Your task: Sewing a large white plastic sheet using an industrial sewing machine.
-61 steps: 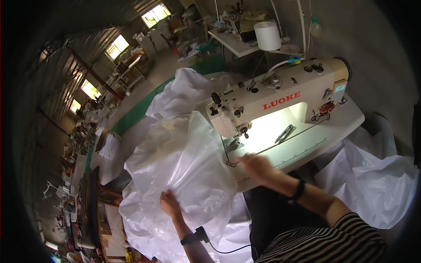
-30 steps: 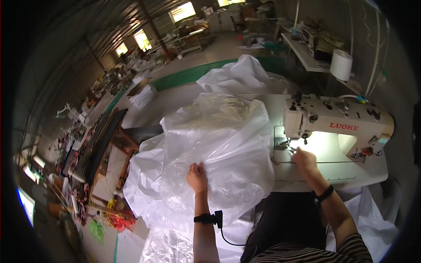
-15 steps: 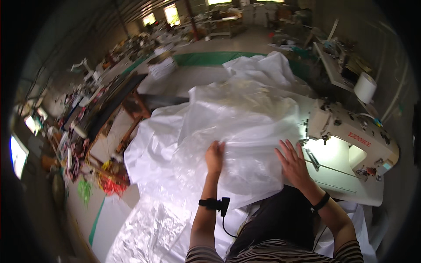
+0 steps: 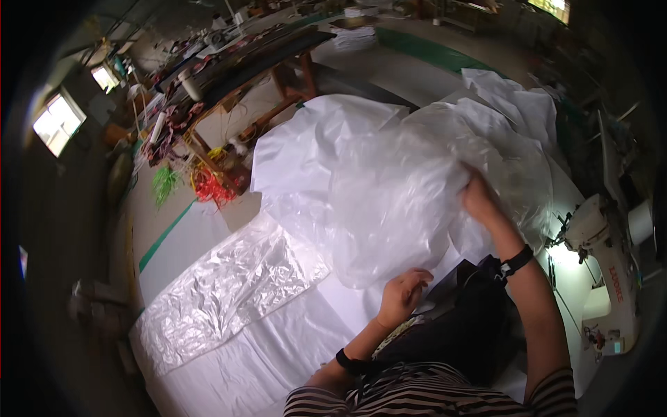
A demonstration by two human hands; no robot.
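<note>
A large heap of white sheeting (image 4: 295, 149) with clear plastic film (image 4: 396, 201) over it covers the work surface in front of me. My right hand (image 4: 478, 197) is closed on the film at its right side; the fingertips are partly hidden in the folds, and the film is blurred there. Close to the film's near edge, my left hand (image 4: 403, 297) has loosely bent fingers, with no film visible in them. To the right of my right forearm stands a white sewing machine (image 4: 604, 257), its lamp lighting the needle area.
Crinkled shiny film (image 4: 229, 299) lies over white sheeting at the lower left. Beyond it are red plastic strands (image 4: 212, 186), green strands (image 4: 165, 184) and a dark-topped wooden bench (image 4: 257, 62). A white thread cone (image 4: 640, 221) stands behind the machine.
My view has swung left. My right hand has gone from lying spread beside the machine to gripping the film farther in. My left hand has come back toward my body, near the film's edge.
</note>
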